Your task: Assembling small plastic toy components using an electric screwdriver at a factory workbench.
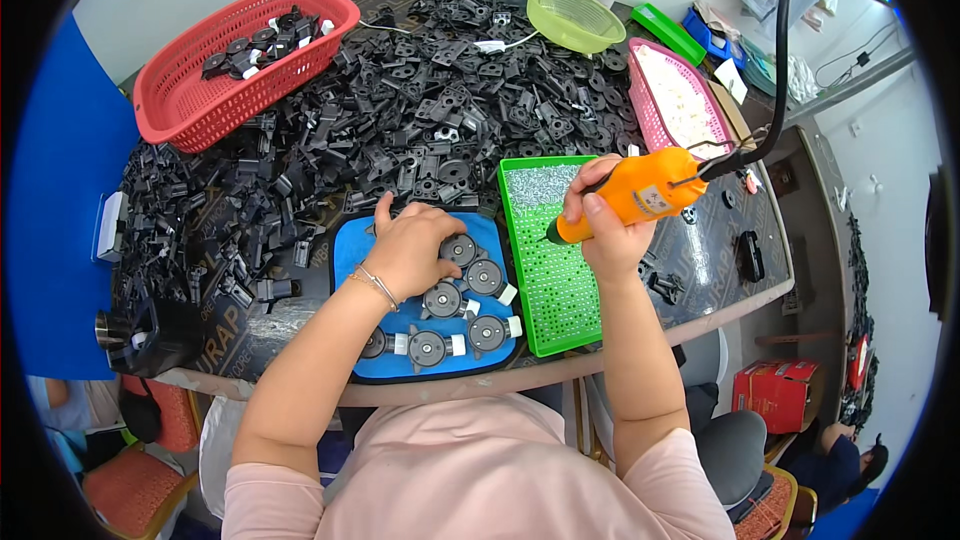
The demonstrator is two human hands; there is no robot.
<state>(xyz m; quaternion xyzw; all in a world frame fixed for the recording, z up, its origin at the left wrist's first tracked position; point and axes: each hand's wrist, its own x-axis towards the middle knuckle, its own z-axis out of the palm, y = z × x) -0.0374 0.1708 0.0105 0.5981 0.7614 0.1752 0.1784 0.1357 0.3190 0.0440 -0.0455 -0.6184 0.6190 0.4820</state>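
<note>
My left hand [408, 252] rests over a blue mat [345, 240] near the table's front edge. Its thumb and forefinger close around a black round part [459, 250]; the part's far side is hidden under the fingers. Several similar black round parts with white ends, such as a black part with a white block [428, 348], lie beside it on the mat. An orange electric screwdriver [635, 195] is gripped in my right hand [612, 230]. Its tip points down-left over a green tray [507, 270], whose perforated plate has small silver screws [545, 185] heaped at the far end.
A large heap of black plastic parts [420, 110] covers the table's back and left. Around it stand a red basket [190, 125], a yellow-green basket [570, 20] and a pink basket [655, 90] with small white pieces. The screwdriver's black cable [780, 60] arches up at the right.
</note>
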